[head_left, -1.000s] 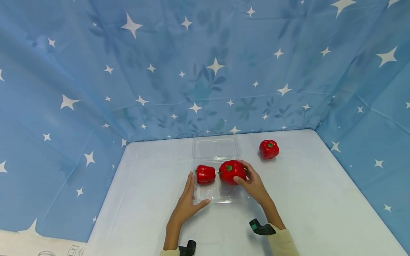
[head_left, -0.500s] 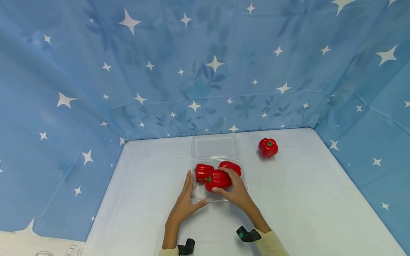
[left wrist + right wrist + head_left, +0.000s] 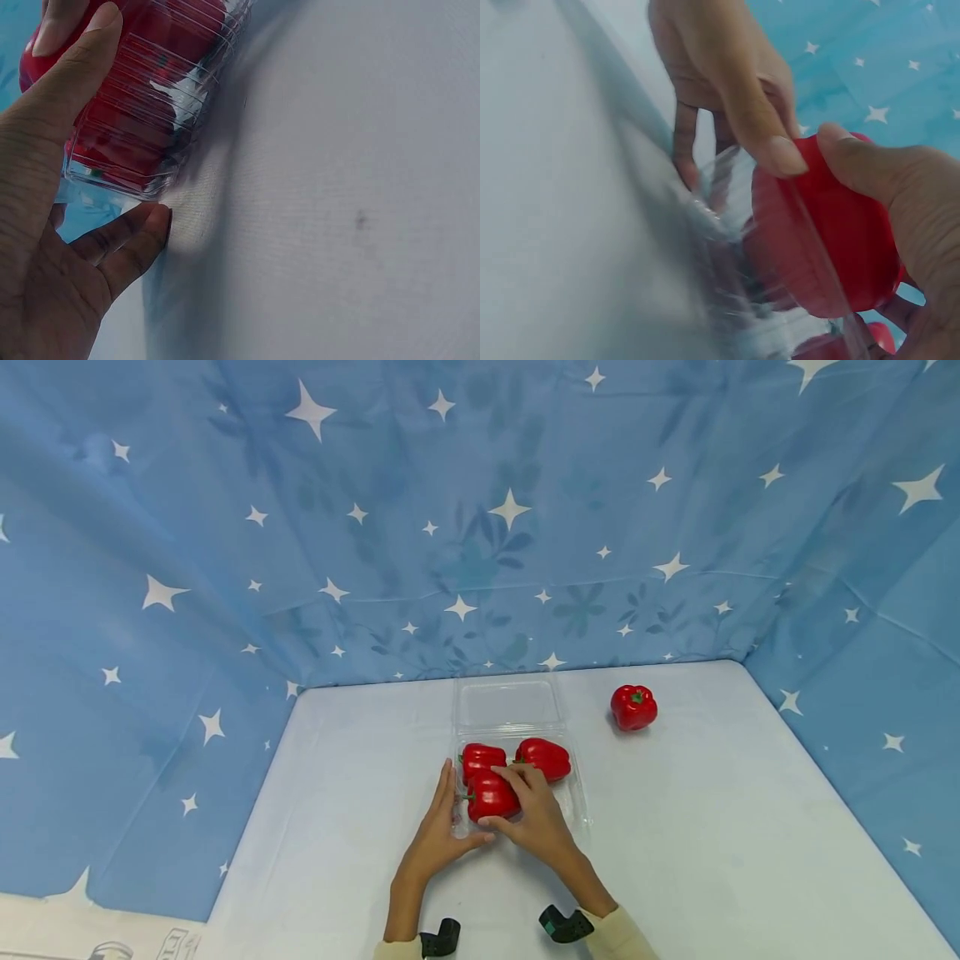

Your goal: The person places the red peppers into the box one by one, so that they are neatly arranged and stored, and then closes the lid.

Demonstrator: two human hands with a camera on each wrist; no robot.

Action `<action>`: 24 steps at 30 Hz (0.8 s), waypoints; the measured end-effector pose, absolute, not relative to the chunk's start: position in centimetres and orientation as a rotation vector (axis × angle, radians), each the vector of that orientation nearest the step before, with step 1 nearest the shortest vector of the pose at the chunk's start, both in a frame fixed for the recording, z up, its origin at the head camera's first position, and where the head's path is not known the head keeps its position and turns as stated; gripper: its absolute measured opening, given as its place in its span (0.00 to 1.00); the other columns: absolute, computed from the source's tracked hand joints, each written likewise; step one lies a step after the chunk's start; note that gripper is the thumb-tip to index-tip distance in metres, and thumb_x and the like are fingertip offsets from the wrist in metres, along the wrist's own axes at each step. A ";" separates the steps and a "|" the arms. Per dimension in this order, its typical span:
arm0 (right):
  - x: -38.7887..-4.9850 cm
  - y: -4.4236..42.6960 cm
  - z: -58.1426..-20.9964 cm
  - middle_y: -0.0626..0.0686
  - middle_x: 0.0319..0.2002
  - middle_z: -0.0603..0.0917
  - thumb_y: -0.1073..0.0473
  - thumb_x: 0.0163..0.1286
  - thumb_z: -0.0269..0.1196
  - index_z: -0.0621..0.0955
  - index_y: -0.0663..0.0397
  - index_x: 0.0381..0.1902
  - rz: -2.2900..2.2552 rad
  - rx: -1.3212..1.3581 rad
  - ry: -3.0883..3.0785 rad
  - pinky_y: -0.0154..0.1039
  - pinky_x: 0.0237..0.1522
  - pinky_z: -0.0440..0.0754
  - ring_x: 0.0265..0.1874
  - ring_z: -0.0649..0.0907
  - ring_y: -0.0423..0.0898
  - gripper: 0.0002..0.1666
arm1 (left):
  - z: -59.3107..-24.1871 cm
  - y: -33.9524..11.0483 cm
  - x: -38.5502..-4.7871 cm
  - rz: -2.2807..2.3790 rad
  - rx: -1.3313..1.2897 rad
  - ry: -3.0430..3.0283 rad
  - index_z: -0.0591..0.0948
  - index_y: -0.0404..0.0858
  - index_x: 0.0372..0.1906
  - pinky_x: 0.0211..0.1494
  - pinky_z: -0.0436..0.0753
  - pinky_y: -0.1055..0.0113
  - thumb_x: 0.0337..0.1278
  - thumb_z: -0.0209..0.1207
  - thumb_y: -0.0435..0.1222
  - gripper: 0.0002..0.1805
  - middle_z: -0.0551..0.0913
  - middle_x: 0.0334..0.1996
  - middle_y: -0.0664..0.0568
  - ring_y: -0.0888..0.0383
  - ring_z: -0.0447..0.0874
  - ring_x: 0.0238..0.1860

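Observation:
A clear plastic clamshell container (image 3: 576,797) lies with its lid (image 3: 507,703) folded back, away from me. My right hand (image 3: 534,814) grips a red bell pepper (image 3: 491,797) by its sides, in the front left part of the container. Two more red bell peppers sit behind it in the container, a left one (image 3: 482,757) and a right one (image 3: 546,758). Along the container's left side lie the nearly straight fingers of my left hand (image 3: 435,835). Its thumb (image 3: 94,52) touches the front edge near the held pepper, as the left wrist view shows.
Another red bell pepper (image 3: 633,707) stands on the white table (image 3: 712,827), at the back right beyond the container. A blue curtain (image 3: 405,543) with white stars hangs behind and beside the table.
My right hand has carried the bell pepper leftward and toward me, from over the right rear pepper down into the front left part of the container. The left hand has stayed in place.

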State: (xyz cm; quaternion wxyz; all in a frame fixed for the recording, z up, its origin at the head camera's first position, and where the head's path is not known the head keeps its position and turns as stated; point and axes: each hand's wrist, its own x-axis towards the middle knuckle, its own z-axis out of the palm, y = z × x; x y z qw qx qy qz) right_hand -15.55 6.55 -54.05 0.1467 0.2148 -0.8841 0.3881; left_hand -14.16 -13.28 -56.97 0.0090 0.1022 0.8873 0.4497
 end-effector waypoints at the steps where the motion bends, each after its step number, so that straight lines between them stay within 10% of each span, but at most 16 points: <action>1: -15.5 6.4 -54.2 0.56 0.56 0.76 0.45 0.47 0.78 0.75 0.50 0.63 1.099 0.617 -2.549 0.54 0.52 0.85 0.58 0.75 0.53 0.46 | -57.0 -13.2 -14.2 1.402 0.320 2.773 0.42 0.47 0.79 0.71 0.68 0.45 0.40 0.71 0.61 0.67 0.38 0.80 0.61 0.48 0.45 0.79; 24: -14.9 6.4 -54.7 0.56 0.54 0.77 0.46 0.61 0.69 0.76 0.50 0.65 0.970 0.669 -2.577 0.50 0.57 0.82 0.55 0.78 0.52 0.36 | -57.0 -13.2 -14.1 1.375 0.287 2.796 0.42 0.47 0.79 0.69 0.69 0.44 0.40 0.69 0.63 0.67 0.40 0.80 0.59 0.46 0.46 0.79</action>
